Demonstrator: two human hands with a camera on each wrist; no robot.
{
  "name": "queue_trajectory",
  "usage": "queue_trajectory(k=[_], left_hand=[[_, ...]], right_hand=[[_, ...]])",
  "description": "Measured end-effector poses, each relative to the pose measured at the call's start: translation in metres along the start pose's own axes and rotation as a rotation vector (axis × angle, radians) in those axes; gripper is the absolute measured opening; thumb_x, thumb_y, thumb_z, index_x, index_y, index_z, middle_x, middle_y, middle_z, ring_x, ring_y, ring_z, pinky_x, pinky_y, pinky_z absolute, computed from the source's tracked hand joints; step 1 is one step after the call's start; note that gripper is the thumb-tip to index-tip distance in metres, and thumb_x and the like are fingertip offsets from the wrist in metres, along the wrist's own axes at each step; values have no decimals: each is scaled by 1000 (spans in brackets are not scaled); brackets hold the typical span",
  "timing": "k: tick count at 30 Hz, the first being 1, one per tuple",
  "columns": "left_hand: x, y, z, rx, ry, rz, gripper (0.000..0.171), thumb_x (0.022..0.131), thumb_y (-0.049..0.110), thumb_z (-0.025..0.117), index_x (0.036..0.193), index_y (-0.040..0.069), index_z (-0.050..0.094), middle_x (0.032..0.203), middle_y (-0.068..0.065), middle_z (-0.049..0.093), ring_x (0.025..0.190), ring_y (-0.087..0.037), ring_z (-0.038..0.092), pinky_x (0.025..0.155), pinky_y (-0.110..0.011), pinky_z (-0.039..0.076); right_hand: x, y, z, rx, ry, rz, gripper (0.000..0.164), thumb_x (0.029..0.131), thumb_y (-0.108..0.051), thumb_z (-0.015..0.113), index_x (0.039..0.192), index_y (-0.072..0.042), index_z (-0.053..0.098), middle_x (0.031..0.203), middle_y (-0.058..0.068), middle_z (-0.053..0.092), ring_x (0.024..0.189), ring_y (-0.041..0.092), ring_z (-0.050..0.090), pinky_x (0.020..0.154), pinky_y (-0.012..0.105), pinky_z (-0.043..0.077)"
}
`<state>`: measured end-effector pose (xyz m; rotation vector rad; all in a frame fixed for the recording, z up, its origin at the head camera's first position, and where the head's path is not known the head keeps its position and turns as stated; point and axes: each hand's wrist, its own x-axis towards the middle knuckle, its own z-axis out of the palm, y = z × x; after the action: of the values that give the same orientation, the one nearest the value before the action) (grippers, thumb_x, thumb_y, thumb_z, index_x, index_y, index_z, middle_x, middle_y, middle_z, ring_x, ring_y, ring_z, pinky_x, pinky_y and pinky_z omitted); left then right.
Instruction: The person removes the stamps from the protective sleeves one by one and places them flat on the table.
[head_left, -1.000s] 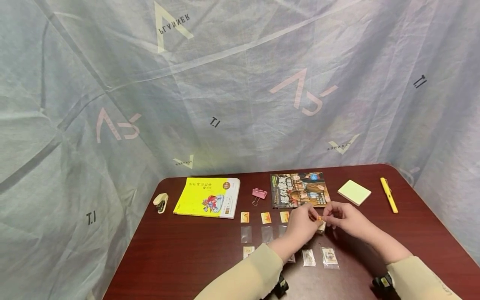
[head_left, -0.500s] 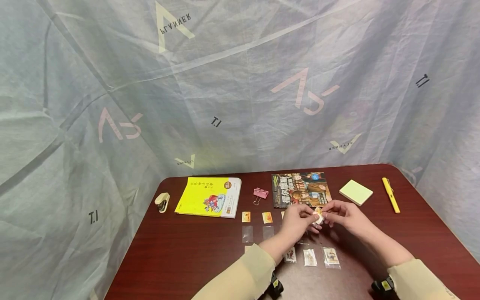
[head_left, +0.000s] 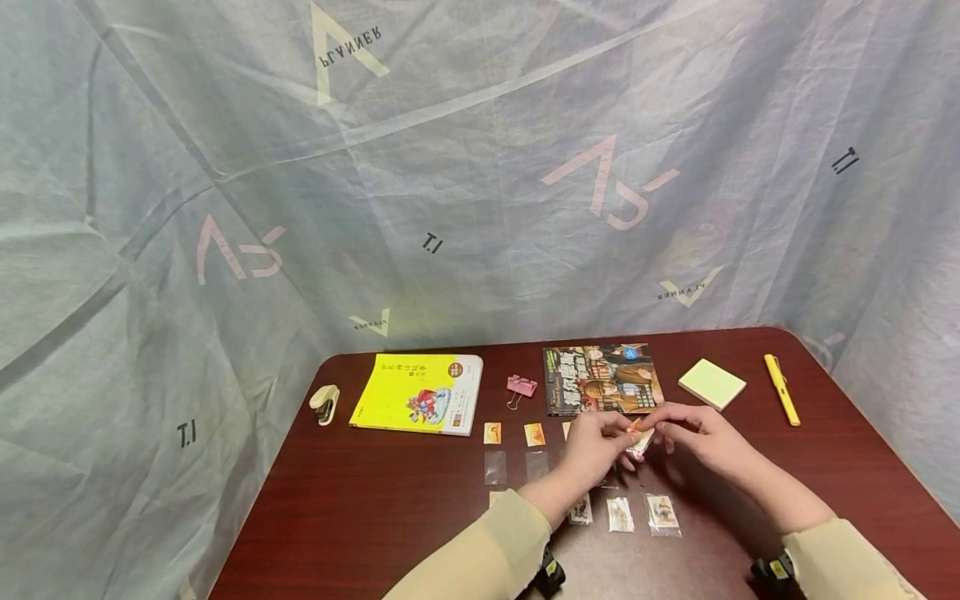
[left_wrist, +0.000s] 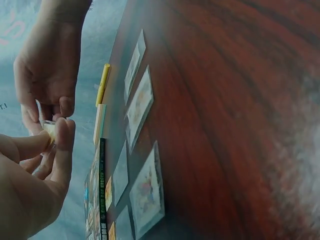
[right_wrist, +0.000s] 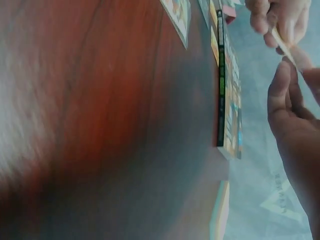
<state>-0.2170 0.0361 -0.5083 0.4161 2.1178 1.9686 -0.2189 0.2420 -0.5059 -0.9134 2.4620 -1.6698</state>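
Note:
My left hand (head_left: 592, 446) pinches a small picture card in a clear plastic sleeve (head_left: 640, 446), held up over the table just before the dark comic-style book. An orange patch shows at the card's upper edge. From the other side, my right hand (head_left: 697, 435) reaches in, its fingertips at that edge. In the right wrist view the card (right_wrist: 283, 44) is seen nearly edge-on, its lower end between the right fingers and its upper end in the left ones. The left wrist view has the sleeved card (left_wrist: 49, 131) mostly covered by fingertips.
Sleeved cards (head_left: 662, 512) lie in a front row; clear sleeves (head_left: 495, 468) and small orange cards (head_left: 533, 434) lie behind. Farther back are a stapler (head_left: 324, 404), yellow book (head_left: 412, 396), pink binder clip (head_left: 521, 386), dark book (head_left: 600, 379), sticky notes (head_left: 712, 384) and yellow pen (head_left: 782, 390).
The card was upright between both hands, then turned face-up; now it is tilted, with orange showing at its top. My right index finger has stretched over its edge. The left hand shifted slightly.

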Motion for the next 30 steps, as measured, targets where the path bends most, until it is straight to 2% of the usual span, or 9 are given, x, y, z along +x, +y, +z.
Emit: queue_trajectory(k=[4,9,11,14,18,22,26,30], left_hand=[[-1,1,-2,57,-56,16,12,85,7,65,95,7,71,69,-13,69,51,-27,65,51,-46,52],[-1,2,-4,163,-84,30,12,86,12,65,95,13,72,61,-6,67,42,-10,57,50,-47,52],[-1,1,-4,188,-95,35,11,86,13,66,95,15,72,59,-4,66,41,-10,56,49,-47,51],[-1,0,-4,236,-112,43,11,86,16,66,95,16,72,58,-1,64,42,-13,56,45,-42,51],[0,-1,-5,291,-122,47,11,85,17,67,95,19,73,58,0,63,44,-20,58,37,-28,46],[-1,1,-4,325,-128,59,10,85,18,68,93,20,73,59,5,63,45,-21,58,36,-23,42],[-2,3,-2,349,-126,75,6,85,20,68,89,20,73,59,7,63,44,-16,57,37,-23,42],[-2,3,0,336,-89,46,3,84,21,69,86,20,68,63,9,64,44,-15,56,35,-24,43]], right_hand=[[0,-2,-8,26,-61,4,17,93,-3,54,106,-4,65,82,15,66,64,27,61,55,34,50],[-1,-3,-17,97,-136,57,16,91,-4,57,104,-1,65,81,17,69,64,31,65,52,38,51],[-1,-3,-18,119,-148,85,15,91,-5,58,102,-1,66,80,18,69,64,31,65,51,40,51],[0,-2,-19,138,-151,128,13,89,-8,61,99,0,64,80,22,68,64,32,66,50,43,51],[0,1,-18,202,-185,144,13,89,-5,60,98,4,57,78,28,65,63,37,64,49,47,50],[0,4,-17,255,-225,162,16,89,-1,59,100,7,51,77,33,61,59,41,61,48,48,50],[0,5,-14,190,-220,179,14,87,-5,62,97,3,57,76,30,62,57,36,61,48,47,50],[0,6,-14,118,-207,210,11,88,-12,64,90,-1,64,73,24,63,54,28,62,47,46,50]])
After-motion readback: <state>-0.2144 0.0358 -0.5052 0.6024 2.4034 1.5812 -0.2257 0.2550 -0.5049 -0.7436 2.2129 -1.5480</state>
